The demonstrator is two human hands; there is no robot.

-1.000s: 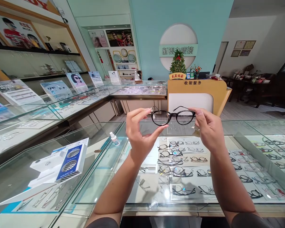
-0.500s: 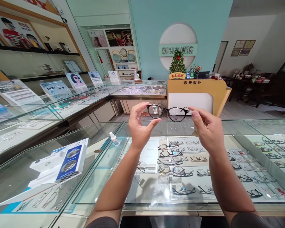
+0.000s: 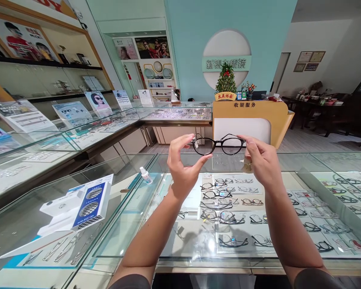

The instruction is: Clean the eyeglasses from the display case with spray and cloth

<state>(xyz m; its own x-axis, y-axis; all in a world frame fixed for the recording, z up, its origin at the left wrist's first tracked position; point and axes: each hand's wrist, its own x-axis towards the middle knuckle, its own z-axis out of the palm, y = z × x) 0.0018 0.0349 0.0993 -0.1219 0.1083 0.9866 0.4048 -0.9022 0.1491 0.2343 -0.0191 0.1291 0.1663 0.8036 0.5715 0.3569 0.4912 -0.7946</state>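
Note:
Black-rimmed eyeglasses (image 3: 218,142) with round lenses are held up in front of me, above the glass counter. My left hand (image 3: 183,164) pinches them at the left end of the frame, thumb below the left lens and fingers behind its outer edge. At the other end, my right hand (image 3: 264,162) grips the right hinge and temple between thumb and fingers. A small white label shows on the left lens. Something beige and crumpled (image 3: 246,165) hangs beneath my right fingers; its kind is unclear.
Below is a glass display case (image 3: 195,253) with rows of eyeglasses (image 3: 233,241). To the left stand a small white spray bottle (image 3: 146,176) and a blue-and-white box (image 3: 92,204). Beyond are a yellow service desk (image 3: 281,120) and a potted plant (image 3: 226,82).
The eyeglasses have shifted a little right and now sit more level, turned slightly. My left hand has moved right with them; my right hand has barely moved.

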